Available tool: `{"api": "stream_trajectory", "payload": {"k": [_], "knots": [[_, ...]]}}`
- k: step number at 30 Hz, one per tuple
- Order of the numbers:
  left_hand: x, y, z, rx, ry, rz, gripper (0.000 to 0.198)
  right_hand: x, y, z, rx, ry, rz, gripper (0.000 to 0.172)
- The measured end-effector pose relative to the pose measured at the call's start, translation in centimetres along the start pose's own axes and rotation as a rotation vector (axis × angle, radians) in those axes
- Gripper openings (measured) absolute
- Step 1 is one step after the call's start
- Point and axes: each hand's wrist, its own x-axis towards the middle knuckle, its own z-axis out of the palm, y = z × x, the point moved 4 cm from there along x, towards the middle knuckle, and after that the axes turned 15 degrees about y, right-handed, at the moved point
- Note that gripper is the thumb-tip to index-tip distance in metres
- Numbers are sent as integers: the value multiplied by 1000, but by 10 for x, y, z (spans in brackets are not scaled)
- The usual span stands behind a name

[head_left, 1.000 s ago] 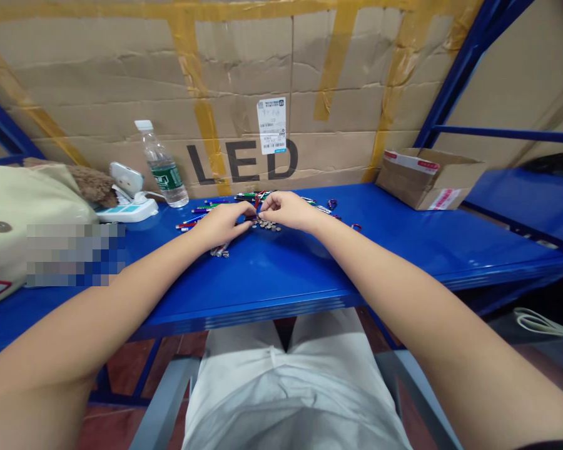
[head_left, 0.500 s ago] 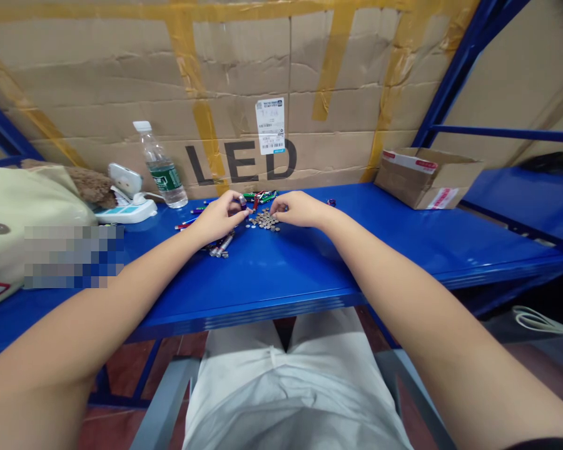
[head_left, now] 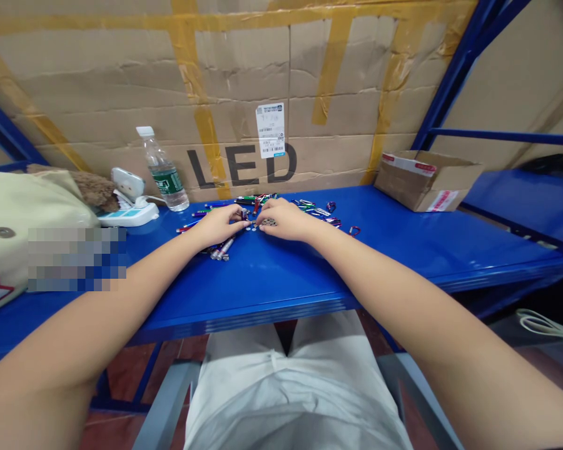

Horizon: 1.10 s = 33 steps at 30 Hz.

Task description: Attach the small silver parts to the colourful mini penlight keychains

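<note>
Beside small discs [head_left: 269, 222], the left hand [head_left: 219, 225] clasps a tube [head_left: 244, 214]; the right hand [head_left: 285, 219] has an unclear grip.

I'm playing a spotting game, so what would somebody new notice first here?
Probably the big black printed letters LED on the brown taped cardboard behind the blue tabletop. Next, perhaps, the bare left hand and bare right hand, close together by the small, round, greyish discs mid-table. A clear, green-labelled plastic bottle stands at the back left.
</note>
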Motion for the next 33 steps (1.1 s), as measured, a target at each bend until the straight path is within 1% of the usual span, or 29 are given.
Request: {"api": "stream_trajectory", "payload": {"k": [1, 3, 6, 10, 13, 18, 22, 25, 29, 33], "knots": [[0, 0, 0, -8, 4, 2, 28, 0, -5, 4, -15, 9, -26, 29], [0, 0, -2, -10, 16, 10, 27, 0, -9, 11, -63, -12, -28, 30], [0, -1, -4, 28, 36, 32, 26, 0, -8, 17, -90, -30, -14, 26], [0, -1, -3, 4, 0, 74, 24, 3, -1, 17, -62, -13, 44, 19], [-1, 2, -2, -12, -31, 96, 22, 5, 1, 18, -69, -14, 85, 17], [-2, 8, -2, 25, -25, 112, 21, 10, 7, 24, -68, -35, 135, 19], [-1, 7, -2, 48, -22, 132, 24, 12, 10, 27, -28, -50, 157, 21], [-1, 6, -1, 64, -23, 138, 25, 14, 8, 27, -1, -56, 178, 19], [-1, 6, 0, 69, -30, 150, 23, 15, 4, 27, 15, -87, 245, 15], [-1, 6, 0, 85, -30, 139, 25, 16, 5, 29, 49, -100, 279, 13]]}}
